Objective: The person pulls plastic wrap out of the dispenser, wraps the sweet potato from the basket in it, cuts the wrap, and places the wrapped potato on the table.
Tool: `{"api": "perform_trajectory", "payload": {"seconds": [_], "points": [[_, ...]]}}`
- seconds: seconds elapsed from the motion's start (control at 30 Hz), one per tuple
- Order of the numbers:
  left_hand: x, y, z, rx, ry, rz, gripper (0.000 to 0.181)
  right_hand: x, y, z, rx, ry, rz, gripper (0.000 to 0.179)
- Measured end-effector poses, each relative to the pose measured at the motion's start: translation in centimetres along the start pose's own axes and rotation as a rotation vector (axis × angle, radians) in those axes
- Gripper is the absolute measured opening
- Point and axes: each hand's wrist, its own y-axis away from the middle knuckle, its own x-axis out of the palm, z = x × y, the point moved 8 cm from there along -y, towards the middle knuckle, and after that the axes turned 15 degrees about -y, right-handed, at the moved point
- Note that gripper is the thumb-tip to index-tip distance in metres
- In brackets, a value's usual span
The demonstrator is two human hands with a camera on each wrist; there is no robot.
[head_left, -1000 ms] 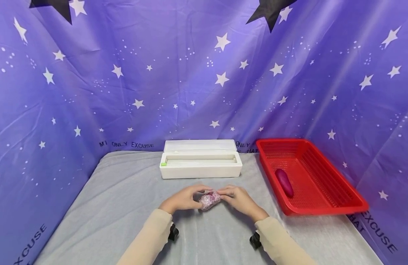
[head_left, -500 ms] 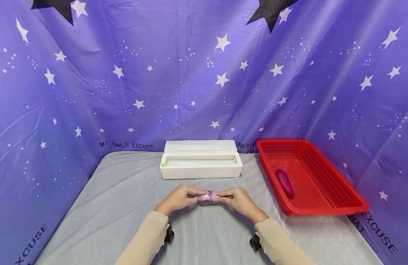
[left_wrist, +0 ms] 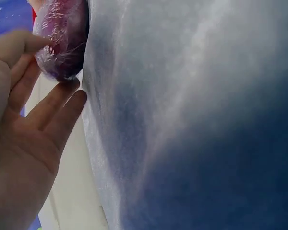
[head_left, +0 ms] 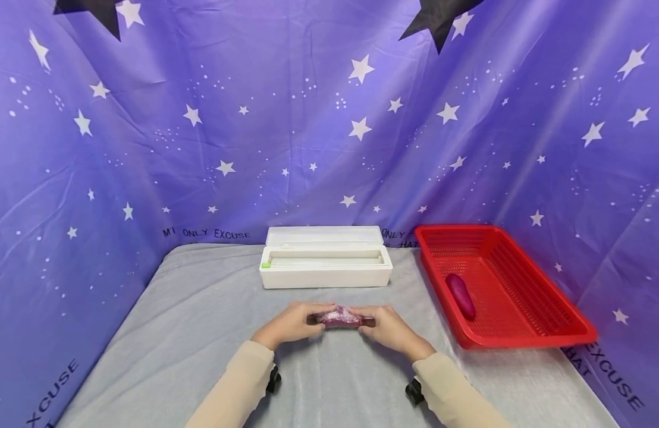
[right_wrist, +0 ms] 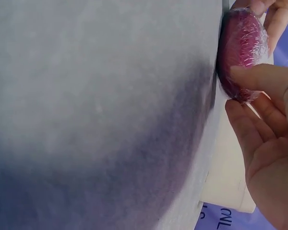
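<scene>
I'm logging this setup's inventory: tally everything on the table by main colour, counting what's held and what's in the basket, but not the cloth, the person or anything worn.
Purple: 2 (film-wrapped piece, piece in the basket)
Red: 1 (basket)
White: 1 (open box)
Total: 4

"What's your pose?"
"My left arm [head_left: 235, 383] and right arm [head_left: 458, 386] slant forward and inward."
"And at the ends?"
"My left hand [head_left: 291, 323] and right hand [head_left: 389, 327] face each other, thumbs [right_wrist: 269, 77] nearer me, pinching against the fingers [left_wrist: 63, 116]."
</scene>
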Motion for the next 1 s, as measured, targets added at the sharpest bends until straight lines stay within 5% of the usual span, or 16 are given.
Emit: {"api": "perform_trajectory", "payload": {"seconds": [0.17, 0.4, 0.73, 1.0], "points": [[0.3, -0.4, 0.4, -0.032, 0.002, 0.001, 0.070, 0.0, -0.2, 0.2, -0.010, 0.013, 0.018, 0.044], [0.2, -0.7, 0.8, -0.060, 0.025, -0.010, 0.068, 0.4, 0.1, 0.0, 0.023, -0.110, 0.079, 0.044], [0.6, -0.1, 1.9, -0.158, 0.377, 0.013, 0.059, 0.2, 0.1, -0.6, 0.149, -0.523, 0.097, 0.049], [0.9, 0.0, 2.0, -0.183, 0.492, 0.045, 0.053, 0.9, -0.1, -0.1, 0.155, -0.582, 0.166, 0.055]]}}
